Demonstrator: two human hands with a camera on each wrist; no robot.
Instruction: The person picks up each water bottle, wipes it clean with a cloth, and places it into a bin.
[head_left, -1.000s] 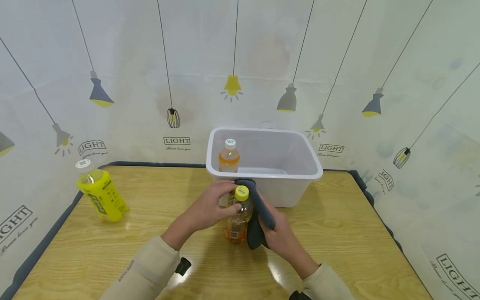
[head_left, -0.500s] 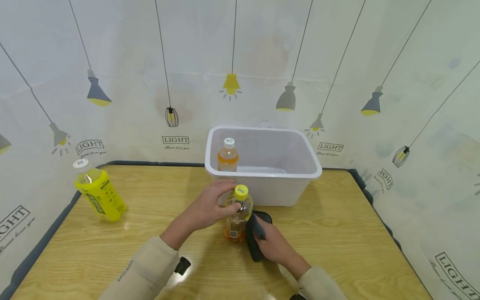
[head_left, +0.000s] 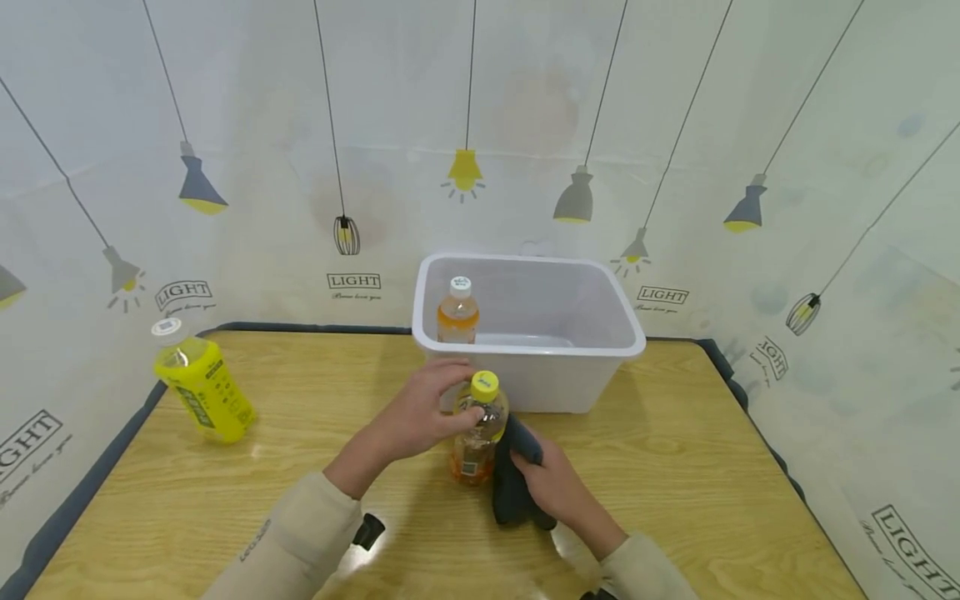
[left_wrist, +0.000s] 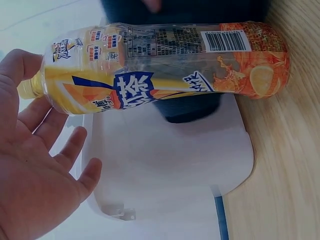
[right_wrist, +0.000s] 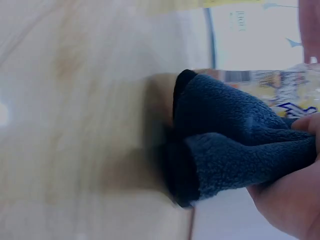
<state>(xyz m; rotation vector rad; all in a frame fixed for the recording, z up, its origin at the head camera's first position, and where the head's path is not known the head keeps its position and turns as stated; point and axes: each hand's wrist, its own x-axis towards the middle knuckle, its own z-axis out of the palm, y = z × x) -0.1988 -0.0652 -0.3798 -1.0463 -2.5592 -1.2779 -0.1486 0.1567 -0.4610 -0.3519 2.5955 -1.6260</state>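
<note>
A drink bottle (head_left: 471, 468) with a yellow cap stands upright on the table. Its yellow and orange label (left_wrist: 140, 75) faces the left wrist camera. My left hand (head_left: 420, 412) pinches it just below the cap between thumb and forefinger; the other fingers spread free of it in the left wrist view. On the bottle's right side, my right hand (head_left: 558, 485) grips a folded dark blue cloth (head_left: 513, 492). The fuzzy cloth (right_wrist: 235, 120) bunches up in the grasp and overlaps the bottle's lower part in the right wrist view.
Right behind the bottle stands a white plastic bin (head_left: 540, 379), with an orange-drink bottle (head_left: 457, 321) upright in its left end. A yellow-green bottle (head_left: 206, 392) with a white cap is at the wooden table's (head_left: 315, 392) left side. A lamp-patterned sheet (head_left: 390, 167) surrounds the table.
My right hand has drawn the cloth from the bottle's upper right side down toward its base, and the cloth's folds have shifted. The left hand has kept its hold on the bottle.
</note>
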